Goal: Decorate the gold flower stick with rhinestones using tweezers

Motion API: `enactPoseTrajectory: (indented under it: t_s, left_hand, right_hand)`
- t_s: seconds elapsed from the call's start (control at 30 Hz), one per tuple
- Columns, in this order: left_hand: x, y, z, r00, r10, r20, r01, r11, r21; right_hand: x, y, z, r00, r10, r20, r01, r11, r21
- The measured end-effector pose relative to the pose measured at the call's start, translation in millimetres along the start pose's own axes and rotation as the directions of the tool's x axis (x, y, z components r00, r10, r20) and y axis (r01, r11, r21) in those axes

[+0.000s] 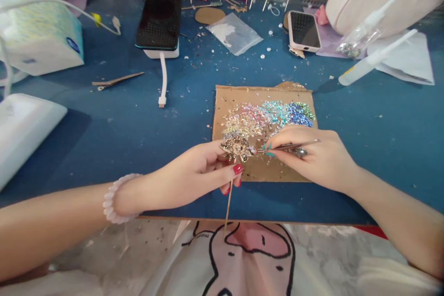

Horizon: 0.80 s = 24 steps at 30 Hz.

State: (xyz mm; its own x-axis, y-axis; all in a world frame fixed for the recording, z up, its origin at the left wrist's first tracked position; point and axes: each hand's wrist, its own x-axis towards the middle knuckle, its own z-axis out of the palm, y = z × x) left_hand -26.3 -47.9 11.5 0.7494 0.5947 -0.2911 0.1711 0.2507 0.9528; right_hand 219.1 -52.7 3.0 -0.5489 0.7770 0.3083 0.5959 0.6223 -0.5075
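My left hand (pixel 211 171) is closed around a thin wooden stick (pixel 229 203), held near its top. At the stick's upper end sits a gold-and-dark ornament (pixel 238 149) set with small shiny stones. My right hand (pixel 312 157) pinches a pair of slim metal tweezers (pixel 294 144), whose tips are at the ornament's right edge. Whether the tips hold a stone is too small to tell. Beneath both hands lies a piece of cardboard (pixel 222 97) bearing loose rhinestones (pixel 274 113) in pink, pale yellow, turquoise, blue and green patches.
A black phone (pixel 158 21) on a white block with a short cable (pixel 163 78) lies behind. Beyond the cardboard are a plastic bag (pixel 235 33), a white phone (pixel 304 31) and a nozzle-tipped bottle (pixel 364 67). A hair clip (pixel 117 79) and tissue pack (pixel 45 41) lie left.
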Motion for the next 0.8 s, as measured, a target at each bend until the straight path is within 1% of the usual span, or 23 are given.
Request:
enactPoseTrajectory:
  t_s: [0.1,0.2,0.27,0.53,0.7,0.8]
  left_hand:
    - [0.3,-0.2,0.0,1.000,-0.004,-0.010,0.004,1.000,-0.002]
    - [0.9,-2.1,-0.6,1.000,0.024,0.010,-0.024,1.000,-0.008]
    - [0.9,-2.5,-0.7,1.000,0.023,0.015,-0.023,1.000,-0.011]
    - [-1.3,3.2,2.4,0.998,-0.039,-0.039,0.038,0.999,-0.035]
    - [0.0,-0.1,0.8,1.000,0.001,-0.010,-0.001,1.000,-0.024]
    - [0.0,-0.8,0.8,1.000,-0.003,-0.015,0.003,1.000,-0.026]
  right_hand:
    - [0.0,0.6,0.0,1.000,0.004,0.001,-0.004,1.000,-0.001]
    - [0.2,0.0,-0.7,1.000,0.016,0.005,-0.016,1.000,0.003]
    - [0.3,-0.9,-0.9,0.999,0.030,0.010,-0.030,1.000,0.008]
    - [1.2,-1.7,-1.0,0.999,0.045,0.024,-0.046,0.998,0.035]
    - [0.7,-1.7,-0.9,0.998,0.052,0.027,-0.053,0.997,0.055]
    - [0.5,-2.0,-0.9,0.998,0.059,0.032,-0.061,0.996,0.059]
